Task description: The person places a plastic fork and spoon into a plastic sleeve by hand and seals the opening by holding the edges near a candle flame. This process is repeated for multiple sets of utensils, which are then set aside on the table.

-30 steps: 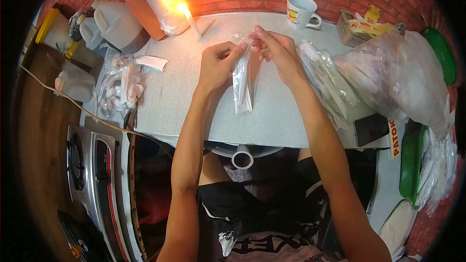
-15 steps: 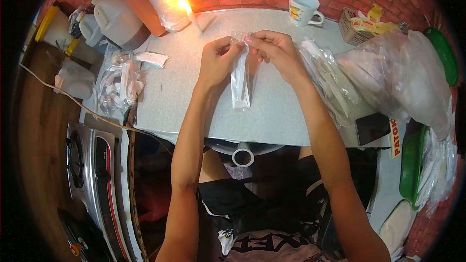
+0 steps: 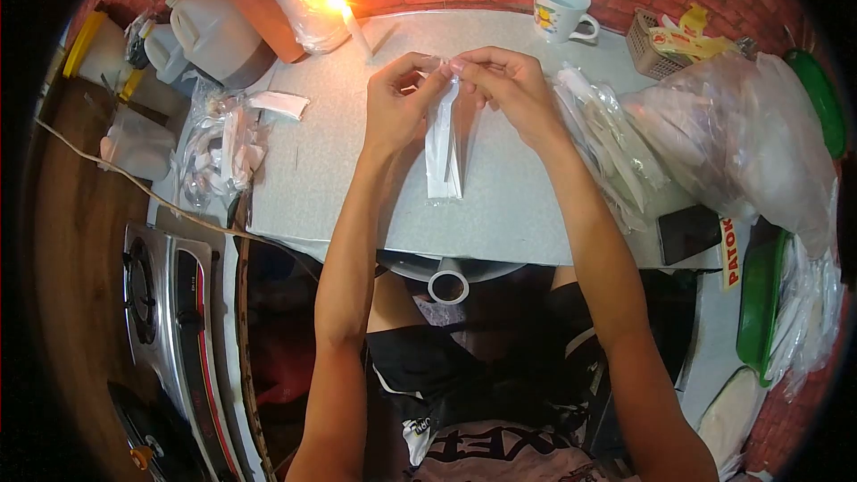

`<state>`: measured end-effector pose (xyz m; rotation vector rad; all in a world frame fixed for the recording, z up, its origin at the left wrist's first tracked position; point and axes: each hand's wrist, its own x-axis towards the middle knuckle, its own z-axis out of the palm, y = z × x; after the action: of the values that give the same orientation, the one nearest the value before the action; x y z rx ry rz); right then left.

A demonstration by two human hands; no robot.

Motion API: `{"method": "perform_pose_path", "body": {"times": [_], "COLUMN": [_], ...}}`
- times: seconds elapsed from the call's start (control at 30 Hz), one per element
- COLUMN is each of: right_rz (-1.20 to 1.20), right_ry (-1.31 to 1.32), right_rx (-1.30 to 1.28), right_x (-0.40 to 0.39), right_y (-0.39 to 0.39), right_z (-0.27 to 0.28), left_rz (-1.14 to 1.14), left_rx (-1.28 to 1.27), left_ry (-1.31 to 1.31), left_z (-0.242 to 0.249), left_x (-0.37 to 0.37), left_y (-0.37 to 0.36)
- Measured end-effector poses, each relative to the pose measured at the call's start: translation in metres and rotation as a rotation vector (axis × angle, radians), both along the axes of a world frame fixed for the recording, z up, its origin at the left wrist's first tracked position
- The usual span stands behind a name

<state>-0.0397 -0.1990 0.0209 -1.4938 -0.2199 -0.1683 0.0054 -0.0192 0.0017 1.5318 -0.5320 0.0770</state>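
Between my two hands, a narrow clear plastic packet (image 3: 445,147) with something white inside hangs over the table; its contents cannot be made out clearly. My left hand (image 3: 399,98) pinches the upper end from the left. From the right, my right hand (image 3: 507,94) grips the same end with thumb and finger, the two thumbs nearly touching. A lit white candle (image 3: 357,36) stands beyond my left hand, its flame apart from the plastic. To the right of my right hand lie several long clear plastic packets (image 3: 611,147) with white contents.
A mug (image 3: 561,13) and a small basket (image 3: 644,43) stand at the back. Large plastic bags (image 3: 732,125) and a dark flat object (image 3: 689,234) occupy the right. Filled packets (image 3: 219,147), jugs (image 3: 219,40) and a gas stove (image 3: 170,303) are on the left.
My hands have shifted very slightly at the packet's upper end, still pinching it. The whole view has moved a little; nothing else differs visibly.
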Motion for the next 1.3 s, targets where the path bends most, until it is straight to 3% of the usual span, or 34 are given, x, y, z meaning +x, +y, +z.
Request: {"method": "perform_pose_path", "body": {"times": [0.57,0.77,0.83,1.03,1.3], "right_rz": [-0.036,-0.043,-0.01,-0.094,-0.015], "right_ry": [0.028,0.066,0.023,0.059,-0.011], "right_rx": [-0.044,0.09,-0.033,-0.011,-0.061], "right_x": [0.0,-0.002,0.002,-0.003,0.002], "right_y": [0.001,0.0,-0.002,0.004,-0.003], "right_z": [0.0,0.005,-0.001,0.006,-0.002], "left_rz": [0.006,-0.001,0.012,0.003,-0.035], "left_rx": [-0.039,-0.093,-0.035,-0.049,0.014], "left_ry": [-0.005,0.05,0.02,0.001,0.009], "left_z": [0.008,0.013,0.012,0.01,0.009], "left_x": [-0.002,-0.006,-0.005,-0.002,-0.001], "left_y": [0.004,0.003,0.004,0.005,0.008]}}
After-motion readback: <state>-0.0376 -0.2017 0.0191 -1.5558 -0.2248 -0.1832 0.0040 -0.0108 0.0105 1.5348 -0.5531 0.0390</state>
